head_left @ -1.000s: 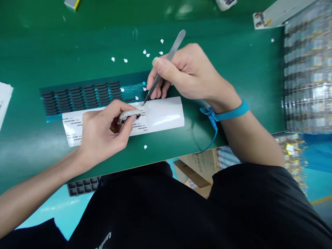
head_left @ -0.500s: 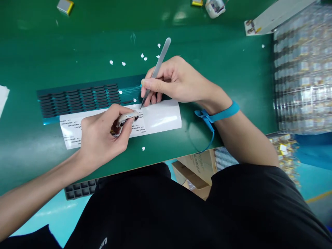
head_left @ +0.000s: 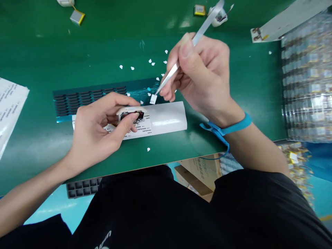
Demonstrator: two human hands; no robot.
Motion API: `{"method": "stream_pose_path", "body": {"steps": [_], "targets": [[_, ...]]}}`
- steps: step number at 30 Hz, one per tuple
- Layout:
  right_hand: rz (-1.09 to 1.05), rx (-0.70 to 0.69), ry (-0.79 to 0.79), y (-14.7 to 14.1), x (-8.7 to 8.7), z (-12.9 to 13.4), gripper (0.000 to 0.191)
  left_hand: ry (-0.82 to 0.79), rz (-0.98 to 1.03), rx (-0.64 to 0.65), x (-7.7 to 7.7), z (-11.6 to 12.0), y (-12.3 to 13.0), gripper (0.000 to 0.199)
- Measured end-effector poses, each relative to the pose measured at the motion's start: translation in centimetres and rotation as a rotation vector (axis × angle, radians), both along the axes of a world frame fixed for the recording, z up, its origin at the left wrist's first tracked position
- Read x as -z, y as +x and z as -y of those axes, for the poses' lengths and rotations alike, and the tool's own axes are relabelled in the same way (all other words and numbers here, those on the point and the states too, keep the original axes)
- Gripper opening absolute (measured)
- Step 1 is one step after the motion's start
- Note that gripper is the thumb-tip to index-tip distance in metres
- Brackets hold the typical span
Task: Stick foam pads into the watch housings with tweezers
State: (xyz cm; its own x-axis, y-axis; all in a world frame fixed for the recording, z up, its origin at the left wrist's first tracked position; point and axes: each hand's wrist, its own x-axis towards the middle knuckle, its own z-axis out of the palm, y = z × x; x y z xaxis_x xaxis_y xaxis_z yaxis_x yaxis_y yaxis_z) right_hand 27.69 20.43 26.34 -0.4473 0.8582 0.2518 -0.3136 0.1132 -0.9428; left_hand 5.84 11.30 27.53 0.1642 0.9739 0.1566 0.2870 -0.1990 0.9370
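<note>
My left hand (head_left: 97, 129) grips a small white device shell (head_left: 130, 114) with a dark opening, held just over a white label sheet (head_left: 166, 119) on the green table (head_left: 38, 55). My right hand (head_left: 201, 71) pinches metal tweezers (head_left: 181, 57), raised above the table. A small white label (head_left: 153, 99) hangs from the tweezer tip, just up and right of the shell. A blue wrist strap (head_left: 233, 126) circles my right wrist.
A blue strip with rows of black pads (head_left: 88, 98) lies behind the label sheet. Small white backing dots (head_left: 151, 63) are scattered on the table. Trays of wrapped parts (head_left: 306, 76) fill the right side. Paper sheets (head_left: 10, 103) lie at left, loose batteries (head_left: 77, 16) far back.
My right hand lifted the tweezers off the label sheet, now with a small white label at the tip. My left hand turned the shell so its opening shows.
</note>
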Motion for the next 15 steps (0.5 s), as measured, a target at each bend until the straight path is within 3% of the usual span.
{"method": "stream_pose_path", "body": {"steps": [3,6,15], "targets": [[-0.008,0.013,0.055,-0.6,-0.9,2.1,0.022,-0.113,0.146,0.079,-0.3,-0.1,0.0,0.015],[0.138,0.032,0.085,-1.0,-1.3,3.3,0.025,-0.241,0.202,0.158,-0.7,0.1,0.1,0.021],[0.128,-0.006,0.142,-1.0,-0.7,2.7,0.027,-0.334,0.294,0.193,-1.1,0.5,0.4,0.036]]}}
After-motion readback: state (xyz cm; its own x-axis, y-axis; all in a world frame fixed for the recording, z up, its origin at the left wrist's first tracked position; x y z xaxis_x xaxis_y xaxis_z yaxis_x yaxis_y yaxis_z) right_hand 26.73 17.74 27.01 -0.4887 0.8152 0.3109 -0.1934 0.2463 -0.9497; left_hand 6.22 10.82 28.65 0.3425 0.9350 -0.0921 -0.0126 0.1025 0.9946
